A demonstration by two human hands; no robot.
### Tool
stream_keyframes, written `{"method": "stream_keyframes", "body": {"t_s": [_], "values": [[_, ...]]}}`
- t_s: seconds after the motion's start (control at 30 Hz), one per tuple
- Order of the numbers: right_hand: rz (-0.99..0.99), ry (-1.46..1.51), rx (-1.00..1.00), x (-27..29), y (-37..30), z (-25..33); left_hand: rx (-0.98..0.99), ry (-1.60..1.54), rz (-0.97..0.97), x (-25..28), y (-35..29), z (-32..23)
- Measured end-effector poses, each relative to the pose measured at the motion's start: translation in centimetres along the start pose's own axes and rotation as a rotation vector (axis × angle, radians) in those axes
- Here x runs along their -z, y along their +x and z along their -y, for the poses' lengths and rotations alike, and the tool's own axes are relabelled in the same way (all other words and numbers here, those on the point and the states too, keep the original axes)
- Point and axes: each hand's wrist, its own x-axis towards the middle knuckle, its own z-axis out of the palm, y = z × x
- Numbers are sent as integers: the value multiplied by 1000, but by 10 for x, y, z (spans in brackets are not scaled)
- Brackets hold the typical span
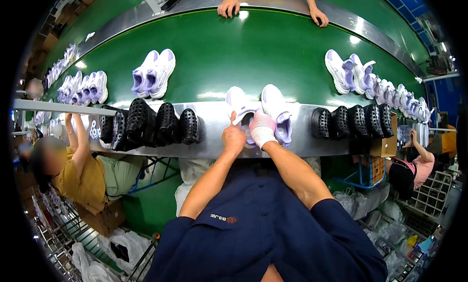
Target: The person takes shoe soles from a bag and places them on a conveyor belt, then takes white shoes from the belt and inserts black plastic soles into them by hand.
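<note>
A white sneaker [236, 99] with lavender lining lies on the metal ledge in front of me, toe pointing away. My bare left hand [234, 136] grips its left side near the opening, index finger stretched along the upper and the other fingers curled. On my right hand [262, 129] is a white and pink striped glove. Its closed fingers are at the same sneaker's opening, beside a dark patch inside; whatever they hold is hidden. Close by on the right, the matching sneaker [274, 100] touches or nearly touches my gloved hand.
Black perforated shoe forms [140, 120] stand on the ledge to the left, and several more forms [344, 122] to the right. Sneaker pairs [165, 73] ride on the green belt [243, 52]. Another person's hands [228, 7] rest on the far edge. Co-workers sit on both sides.
</note>
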Motion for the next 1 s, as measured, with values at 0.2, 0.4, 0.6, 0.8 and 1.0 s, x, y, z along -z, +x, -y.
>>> {"method": "stream_keyframes", "body": {"t_s": [0.2,0.4,0.6,0.8,1.0], "values": [[-11,293,91,39,-36,-17,111,-136,36,18,-21,-17],[-450,201,-154,72,-54,-117,-578,49,-85,32,-79,-48],[116,337,-111,39,-40,-80,-376,282,270,9,-60,-70],[292,639,-85,37,-68,-120,-420,504,251,9,-16,-57],[252,523,-156,67,-97,-136,-378,533,54,50,142,-45]]}}
